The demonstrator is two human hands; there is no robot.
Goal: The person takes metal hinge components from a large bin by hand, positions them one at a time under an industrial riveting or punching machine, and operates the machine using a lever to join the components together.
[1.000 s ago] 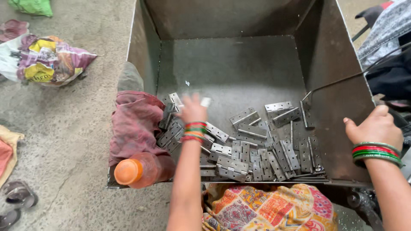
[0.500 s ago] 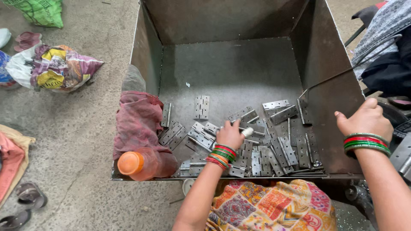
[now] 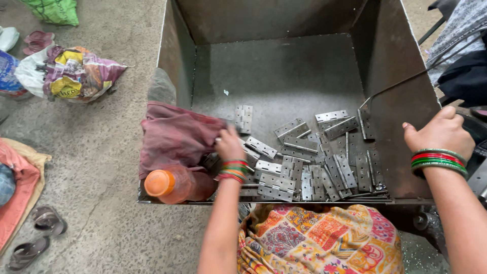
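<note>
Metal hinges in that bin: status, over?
Left hand down among flat grey metal hinges. Right hand on bin's right wall. Red cloth beside left hand.
</note>
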